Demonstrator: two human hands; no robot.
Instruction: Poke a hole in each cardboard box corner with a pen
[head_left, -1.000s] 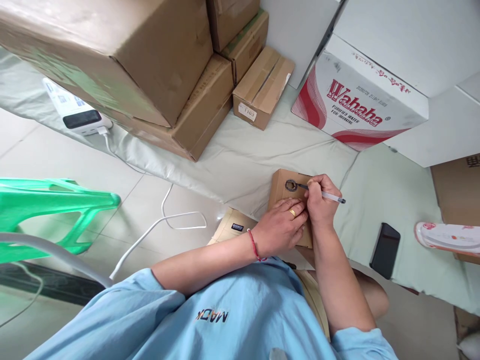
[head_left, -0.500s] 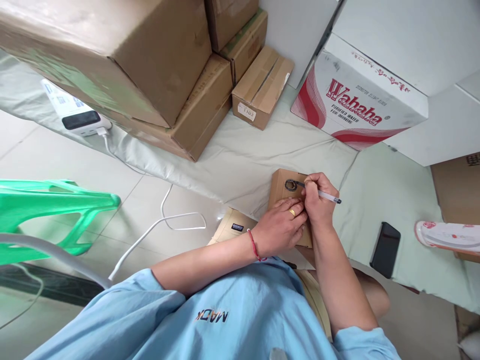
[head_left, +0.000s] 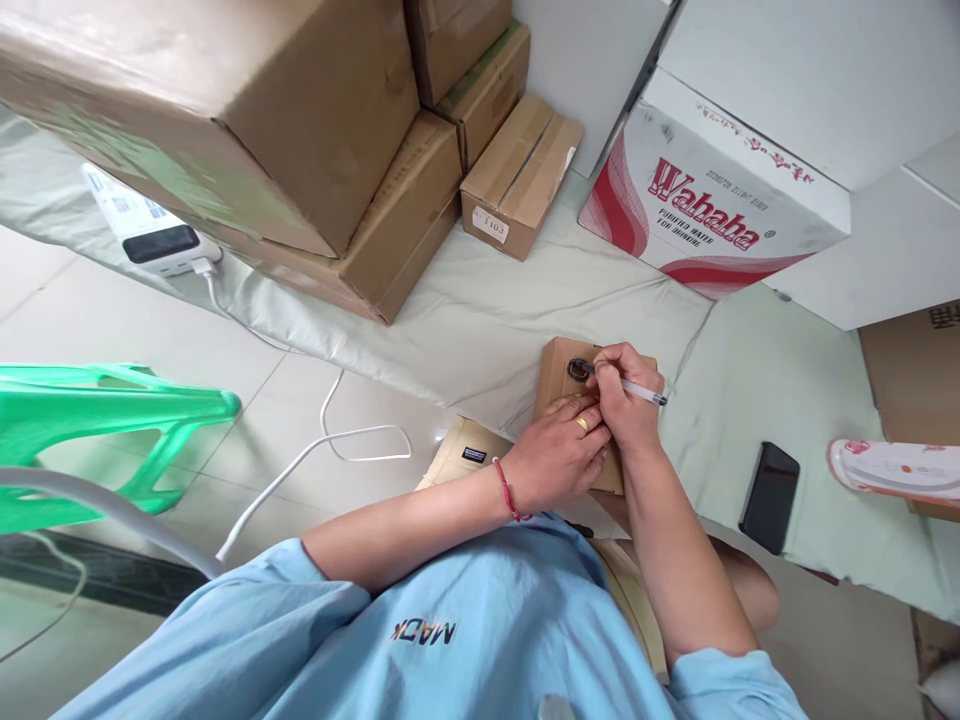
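Note:
A small brown cardboard box [head_left: 555, 372] lies at the near edge of the cloth-covered table, with a dark ring-shaped mark [head_left: 577, 370] near its far left corner. My right hand [head_left: 628, 395] is closed around a pen [head_left: 643, 392], its dark tip at the mark. Flat over the box top rests my left hand [head_left: 562, 445], palm down, a gold ring on one finger and a red cord on the wrist. Its fingers reach to the side of my right hand and cover part of the box.
Large cardboard boxes [head_left: 300, 130] stand at the back left, beside a smaller taped box [head_left: 521, 175]. A Wahaha carton [head_left: 697, 200] stands at the back right. A black phone [head_left: 770, 498] lies right of my arm. A green stool [head_left: 112, 420] and white cable [head_left: 285, 490] are at left.
My right hand has shifted slightly left with the pen, whose tip is now at the right part of the mark. The mark looks darker. My left hand has stayed nearly in place.

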